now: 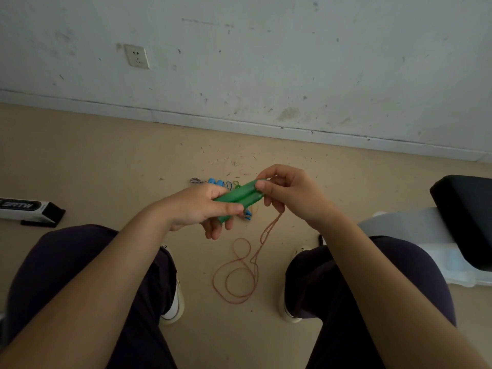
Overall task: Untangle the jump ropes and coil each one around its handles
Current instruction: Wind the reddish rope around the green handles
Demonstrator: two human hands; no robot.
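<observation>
Knees: dark trousers (80, 275) at the near edge, left and right, pale shoes beneath on the floor (93, 155).
Rope: thin orange rope (241, 275) slack in loose loops on the floor between the shoes, rising to the right hand; light, limp, likely to snag on itself, best fed by the strand close to the handles.
Left hand: left hand (197, 209) wrapped round the near end of the green handles (239, 194), thumb on top, fingers curled beneath.
Right hand: right hand (290, 194) pinching the far end of the handles, fingers bent, rope hanging below it.
Handles: paired side by side, held above the floor; rigid, smooth plastic, probably slippery, so grip mid-length.
Farther off: second rope with blue handles (215, 182) on the floor, largely hidden behind the hands.
Far: scuffed wall (266, 62) with a socket (137, 56).
</observation>
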